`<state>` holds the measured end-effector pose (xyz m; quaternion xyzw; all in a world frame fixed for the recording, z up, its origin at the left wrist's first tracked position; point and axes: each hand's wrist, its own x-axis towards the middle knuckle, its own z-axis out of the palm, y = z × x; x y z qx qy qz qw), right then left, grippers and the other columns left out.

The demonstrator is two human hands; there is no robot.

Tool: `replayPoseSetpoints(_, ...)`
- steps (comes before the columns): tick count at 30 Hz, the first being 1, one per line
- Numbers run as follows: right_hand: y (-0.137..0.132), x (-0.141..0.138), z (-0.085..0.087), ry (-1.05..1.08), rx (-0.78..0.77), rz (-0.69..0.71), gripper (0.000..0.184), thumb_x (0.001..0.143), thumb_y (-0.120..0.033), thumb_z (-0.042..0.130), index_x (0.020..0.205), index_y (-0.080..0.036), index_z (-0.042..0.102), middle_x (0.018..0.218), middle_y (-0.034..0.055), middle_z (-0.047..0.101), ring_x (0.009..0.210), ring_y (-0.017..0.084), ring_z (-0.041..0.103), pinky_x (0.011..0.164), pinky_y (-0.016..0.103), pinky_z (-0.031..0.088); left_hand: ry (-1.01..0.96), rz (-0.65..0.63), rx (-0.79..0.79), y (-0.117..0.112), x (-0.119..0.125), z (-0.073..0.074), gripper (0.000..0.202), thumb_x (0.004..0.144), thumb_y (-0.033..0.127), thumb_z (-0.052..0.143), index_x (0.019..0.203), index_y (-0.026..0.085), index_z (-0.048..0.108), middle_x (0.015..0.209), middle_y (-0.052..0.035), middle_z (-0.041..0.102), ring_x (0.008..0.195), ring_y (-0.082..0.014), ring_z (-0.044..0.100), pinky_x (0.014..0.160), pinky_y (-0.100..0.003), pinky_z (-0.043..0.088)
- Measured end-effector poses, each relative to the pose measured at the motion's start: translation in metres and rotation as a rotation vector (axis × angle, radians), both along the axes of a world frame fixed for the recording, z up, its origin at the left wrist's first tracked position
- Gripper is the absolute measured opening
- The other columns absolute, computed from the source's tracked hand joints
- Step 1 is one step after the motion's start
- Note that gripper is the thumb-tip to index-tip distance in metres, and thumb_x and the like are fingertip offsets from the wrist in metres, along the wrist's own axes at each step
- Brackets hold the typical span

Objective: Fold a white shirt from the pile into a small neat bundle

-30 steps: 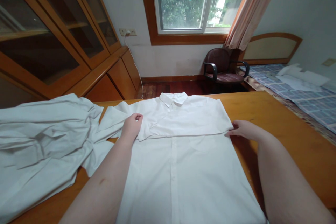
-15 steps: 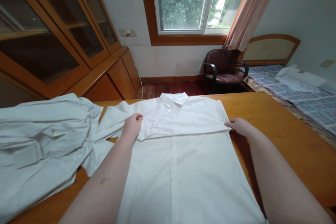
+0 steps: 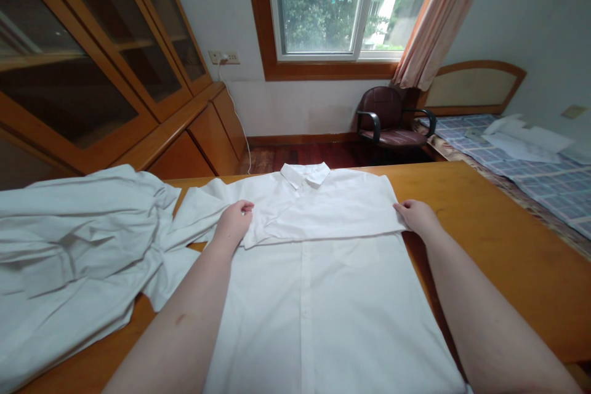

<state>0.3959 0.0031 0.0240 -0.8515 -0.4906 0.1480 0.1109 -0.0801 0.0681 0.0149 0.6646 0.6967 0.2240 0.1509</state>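
Observation:
A white button-up shirt (image 3: 305, 283) lies front side up on the wooden table, its collar (image 3: 305, 175) at the far edge. One sleeve (image 3: 341, 215) is folded across the chest, its cuff end near my left hand. My left hand (image 3: 234, 220) is closed at that cuff end, fingers curled on the cloth. At the other side, my right hand (image 3: 413, 217) pinches the shirt at the sleeve's folded edge. The other sleeve (image 3: 203, 209) stretches out to the left, toward a heap of white cloth.
Rumpled white garments (image 3: 78, 258) cover the left of the table (image 3: 503, 258). Glass-fronted cabinets (image 3: 92, 43) stand at the left. Beyond the table are a brown armchair (image 3: 392, 117), a window (image 3: 318, 6) and a bed (image 3: 530, 160) with white sheets on it.
My right hand has shifted slightly up along the shirt's side edge, its wrist a little inward. My left hand and the shirt look nearly the same.

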Motion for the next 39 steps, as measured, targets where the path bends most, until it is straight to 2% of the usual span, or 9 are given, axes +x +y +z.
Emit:
replayPoseSetpoints(4, 0.000, 0.001, 0.001, -0.088, -0.042, -0.043, 0.033, 0.080, -0.047, 0.050, 0.086, -0.018, 0.065, 0.083, 0.0132, 0.068, 0.076, 0.027, 0.061, 0.062, 0.033, 0.041, 0.025, -0.030, 0.019, 0.002, -0.001, -0.003, 0.031, 0.070, 0.015, 0.047, 0.095, 0.019, 0.065, 0.094, -0.0050, 0.070, 0.091, -0.0201, 0.062, 0.083, -0.028, 0.046)
replayPoseSetpoints(7, -0.002, 0.000, 0.005, -0.138, 0.072, -0.071, 0.032, 0.084, -0.040, 0.047, 0.095, -0.017, 0.066, 0.092, 0.0150, 0.068, 0.086, 0.028, 0.062, 0.071, 0.036, 0.045, 0.027, -0.031, 0.019, 0.003, -0.002, -0.005, 0.031, 0.072, 0.015, 0.047, 0.095, 0.019, 0.066, 0.095, -0.0051, 0.070, 0.091, -0.0195, 0.062, 0.084, -0.027, 0.046)
replayPoseSetpoints(11, -0.006, -0.014, 0.009, -0.166, 0.305, 0.251, 0.036, 0.088, -0.027, 0.038, 0.115, -0.017, 0.060, 0.119, 0.0113, 0.062, 0.110, 0.024, 0.056, 0.093, 0.034, 0.042, 0.017, -0.025, 0.028, 0.004, -0.003, -0.008, 0.030, 0.072, 0.015, 0.047, 0.096, 0.019, 0.066, 0.096, -0.0057, 0.070, 0.092, -0.0199, 0.063, 0.084, -0.028, 0.047)
replayPoseSetpoints(15, -0.010, -0.031, 0.001, -0.149, 0.115, 0.559, 0.044, 0.092, -0.030, 0.032, 0.129, -0.020, 0.052, 0.138, 0.0076, 0.049, 0.125, 0.023, 0.045, 0.103, 0.035, 0.036, 0.010, -0.029, 0.027, 0.003, -0.002, -0.006, 0.030, 0.073, 0.015, 0.047, 0.095, 0.019, 0.066, 0.096, -0.0052, 0.070, 0.092, -0.0195, 0.063, 0.085, -0.028, 0.046)
replayPoseSetpoints(20, -0.008, -0.033, -0.007, -0.212, -0.111, 0.497, 0.057, 0.093, -0.040, 0.027, 0.146, -0.022, 0.025, 0.153, 0.0047, 0.018, 0.139, 0.026, 0.019, 0.110, 0.049, 0.023, 0.014, -0.028, 0.047, 0.000, 0.000, -0.003, 0.026, 0.076, 0.022, 0.048, 0.094, 0.019, 0.066, 0.097, -0.0056, 0.070, 0.092, -0.0205, 0.062, 0.085, -0.028, 0.046)
replayPoseSetpoints(25, -0.006, -0.024, -0.006, -0.147, -0.116, 0.478, 0.058, 0.093, -0.048, 0.026, 0.146, -0.026, 0.025, 0.153, 0.0019, 0.014, 0.140, 0.026, 0.014, 0.110, 0.054, 0.016, 0.013, -0.035, 0.059, 0.001, -0.001, -0.004, 0.025, 0.078, 0.026, 0.048, 0.093, 0.019, 0.067, 0.097, -0.0057, 0.070, 0.092, -0.0209, 0.062, 0.083, -0.029, 0.047)
replayPoseSetpoints(30, -0.003, 0.001, -0.005, -0.041, 0.099, 0.306, 0.047, 0.092, -0.035, 0.031, 0.131, -0.016, 0.052, 0.141, 0.0114, 0.043, 0.130, 0.027, 0.038, 0.106, 0.044, 0.031, -0.006, -0.052, 0.089, 0.004, -0.003, -0.006, 0.024, 0.079, 0.024, 0.047, 0.092, 0.018, 0.067, 0.095, -0.0068, 0.070, 0.092, -0.0209, 0.062, 0.085, -0.030, 0.046)
replayPoseSetpoints(34, -0.001, 0.020, -0.006, 0.153, 0.214, 0.065, 0.038, 0.086, -0.033, 0.045, 0.113, -0.015, 0.063, 0.112, 0.0128, 0.066, 0.099, 0.025, 0.061, 0.086, 0.034, 0.047, -0.052, -0.026, 0.144, 0.004, -0.001, -0.005, 0.023, 0.078, 0.025, 0.049, 0.092, 0.018, 0.066, 0.096, -0.0068, 0.069, 0.092, -0.0207, 0.062, 0.087, -0.030, 0.045)
replayPoseSetpoints(39, -0.006, 0.022, -0.008, 0.442, 0.114, 0.026, 0.030, 0.080, -0.038, 0.054, 0.091, -0.014, 0.066, 0.070, 0.0069, 0.068, 0.056, 0.015, 0.057, 0.051, 0.024, 0.042, -0.241, 0.011, 0.029, -0.003, 0.000, 0.006, 0.030, 0.075, 0.036, 0.057, 0.100, 0.020, 0.064, 0.099, -0.0052, 0.068, 0.089, -0.0204, 0.063, 0.081, -0.029, 0.047)
